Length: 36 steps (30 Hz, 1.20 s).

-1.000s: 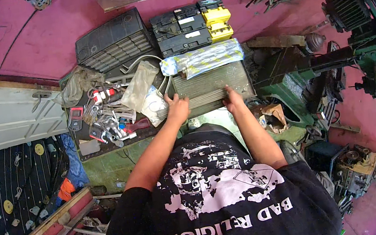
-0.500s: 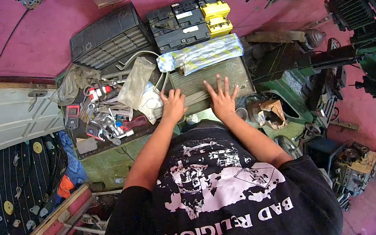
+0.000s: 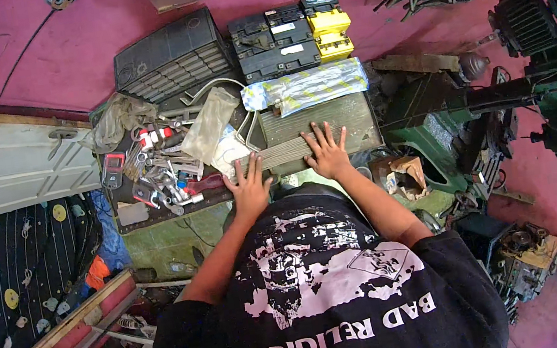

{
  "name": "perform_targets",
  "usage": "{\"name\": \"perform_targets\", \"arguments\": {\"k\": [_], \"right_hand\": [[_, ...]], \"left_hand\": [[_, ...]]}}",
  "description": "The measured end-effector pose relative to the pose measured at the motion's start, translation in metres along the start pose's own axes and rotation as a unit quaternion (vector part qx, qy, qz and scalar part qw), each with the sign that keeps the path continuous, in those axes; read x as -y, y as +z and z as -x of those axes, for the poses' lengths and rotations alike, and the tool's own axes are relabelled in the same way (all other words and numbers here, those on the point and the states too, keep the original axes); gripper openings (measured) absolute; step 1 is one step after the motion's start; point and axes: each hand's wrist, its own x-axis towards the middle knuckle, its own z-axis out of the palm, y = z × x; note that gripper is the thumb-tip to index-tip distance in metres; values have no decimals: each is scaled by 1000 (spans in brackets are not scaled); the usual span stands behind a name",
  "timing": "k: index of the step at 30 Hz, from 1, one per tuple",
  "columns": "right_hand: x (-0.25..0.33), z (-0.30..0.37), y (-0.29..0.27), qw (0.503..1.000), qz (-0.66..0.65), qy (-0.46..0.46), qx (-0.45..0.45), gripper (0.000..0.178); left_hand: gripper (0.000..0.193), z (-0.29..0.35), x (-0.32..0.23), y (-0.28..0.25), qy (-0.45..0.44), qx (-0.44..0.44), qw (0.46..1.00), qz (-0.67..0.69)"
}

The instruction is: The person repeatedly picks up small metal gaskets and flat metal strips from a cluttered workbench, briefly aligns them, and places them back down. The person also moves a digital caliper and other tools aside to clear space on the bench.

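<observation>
Cluttered counter [image 3: 159, 237]: left hand [image 3: 250, 186] and right hand [image 3: 327, 153] press flat on finned radiator core [image 3: 319, 133], fingers wide, gripping nothing; core not lifted.

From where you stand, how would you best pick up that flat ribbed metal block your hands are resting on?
Probably by its two short ends, one hand on each. The ribbed block lies flat and wide across the bench, too broad for one hand. The left hand and right hand rest spread flat on its near edge. The wrapped bundle crowds its far edge, so come in from the sides.
</observation>
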Motion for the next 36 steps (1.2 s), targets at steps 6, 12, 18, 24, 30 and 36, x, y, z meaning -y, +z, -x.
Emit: {"name": "perform_targets", "arguments": {"k": [6, 12, 18, 24, 30, 36], "right_hand": [[3, -11, -3, 999, -23, 24, 23, 67], [5, 6, 9, 999, -8, 28, 29, 65], [13, -21, -2, 996, -19, 73, 40, 60], [11, -8, 9, 997, -24, 55, 42, 63], [17, -9, -7, 990, -12, 68, 121, 67], [17, -34, -11, 991, -10, 78, 105, 68]], "left_hand": [[82, -4, -5, 6, -50, 16, 998, 19], [93, 12, -7, 10, -35, 59, 997, 21], [95, -24, -6, -6, -71, 56, 995, 36], [97, -11, -3, -7, -58, 98, 992, 44], [97, -4, -2, -5, -53, 101, 992, 44], [94, -36, 4, -12, -70, 123, 990, 22]]}}
